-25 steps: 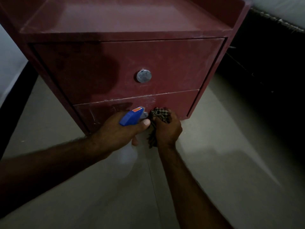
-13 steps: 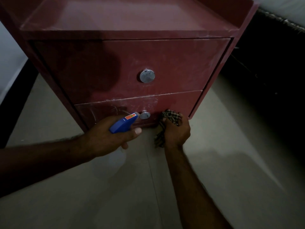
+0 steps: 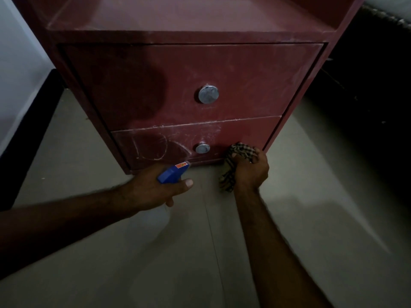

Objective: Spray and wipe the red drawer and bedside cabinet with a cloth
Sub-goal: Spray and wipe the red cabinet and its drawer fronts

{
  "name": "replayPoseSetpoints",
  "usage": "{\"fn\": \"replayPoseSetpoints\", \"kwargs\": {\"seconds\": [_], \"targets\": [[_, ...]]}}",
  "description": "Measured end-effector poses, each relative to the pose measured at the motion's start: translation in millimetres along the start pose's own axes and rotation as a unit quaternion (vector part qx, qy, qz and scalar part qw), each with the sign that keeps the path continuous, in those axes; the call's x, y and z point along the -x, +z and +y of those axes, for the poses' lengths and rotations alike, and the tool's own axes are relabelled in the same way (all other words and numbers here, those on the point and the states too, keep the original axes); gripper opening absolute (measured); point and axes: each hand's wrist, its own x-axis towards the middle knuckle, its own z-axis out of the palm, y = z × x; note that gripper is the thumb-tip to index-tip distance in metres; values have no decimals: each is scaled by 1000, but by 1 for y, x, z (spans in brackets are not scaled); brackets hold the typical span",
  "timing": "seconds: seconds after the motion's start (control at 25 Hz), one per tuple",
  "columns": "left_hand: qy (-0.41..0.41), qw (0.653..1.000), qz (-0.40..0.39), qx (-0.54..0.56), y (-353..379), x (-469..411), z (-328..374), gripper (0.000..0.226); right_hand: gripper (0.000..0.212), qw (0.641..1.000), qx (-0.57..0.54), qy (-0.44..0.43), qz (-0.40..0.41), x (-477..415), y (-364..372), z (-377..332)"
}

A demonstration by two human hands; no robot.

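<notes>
In the head view, the bedside cabinet (image 3: 189, 36) is seen from the front and a little from above, standing on a pale floor (image 3: 200, 263). The spray bottle (image 3: 171, 173) is held in the left hand (image 3: 151, 190), with the fingers curled round its neck. Its blue nozzle is turned toward the lower drawer (image 3: 233, 132) — probably so that it is ready for another spray. The checked cloth (image 3: 241, 152) is bunched in the right hand (image 3: 252, 172), whose fingers are closed tightly on it. The cloth is pressed against the right end of the lower drawer front, near the round metal knob (image 3: 202, 148), and it is judged that this corner is being wiped. Darker patches, likely wet, are seen on the upper drawer (image 3: 138, 92) and on the lower one. A small orange label (image 3: 180, 165) is fixed on the nozzle — its writing is too small to be read. No other writing is found.
</notes>
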Motion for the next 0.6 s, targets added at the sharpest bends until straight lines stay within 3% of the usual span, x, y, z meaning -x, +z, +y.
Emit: {"fn": "replayPoseSetpoints", "kwargs": {"seconds": [0.24,0.48,0.6], "targets": [[-26,999,-4,-21,3,1,-7,40,60,1000,-10,8,11,8,10,7],[-35,999,-6,15,2,2,-10,53,64,999,-24,21,-10,13,15,10],[-39,998,-13,37,0,4,-9,73,62,1000,-16,8,-5,19,19,10]]}}
